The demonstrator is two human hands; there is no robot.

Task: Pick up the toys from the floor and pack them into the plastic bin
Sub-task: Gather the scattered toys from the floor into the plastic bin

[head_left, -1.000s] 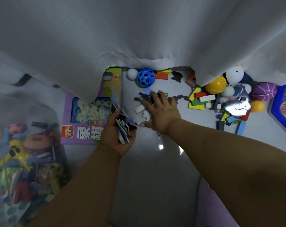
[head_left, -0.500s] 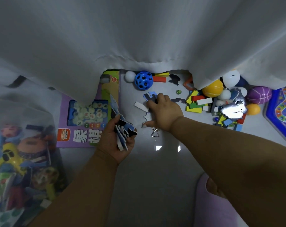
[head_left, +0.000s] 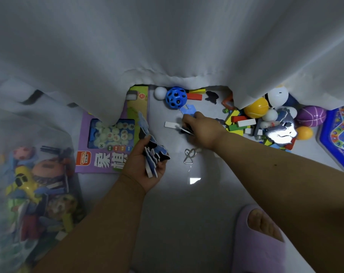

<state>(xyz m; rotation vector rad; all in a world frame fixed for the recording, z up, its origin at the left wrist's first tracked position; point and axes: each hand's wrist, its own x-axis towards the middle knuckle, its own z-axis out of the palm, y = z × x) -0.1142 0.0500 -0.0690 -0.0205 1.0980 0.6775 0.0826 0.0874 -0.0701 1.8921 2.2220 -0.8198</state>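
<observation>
On floor by curtain hem: your right hand [head_left: 201,129] now lifting, fingers pinching few flat puzzle pieces [head_left: 184,129] it was pressing flat a second ago; pieces blurred, count unclear. Wire puzzle [head_left: 189,155], earlier under your palm, now lying exposed near wrist. Your left hand [head_left: 145,164] still gripping stack of puzzle pieces [head_left: 154,153], fingers curled round it. White block [head_left: 170,124] and blue piece [head_left: 188,110] remaining on floor. Plastic bin [head_left: 29,194] sitting far left, partly full. Judgement: right-hand pieces joining stack next, then bin.

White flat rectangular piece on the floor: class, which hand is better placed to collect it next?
Right hand: it is beside the white flat rectangular piece; the left hand already grips a stack of blue-and-white foam puzzle pieces.
</observation>
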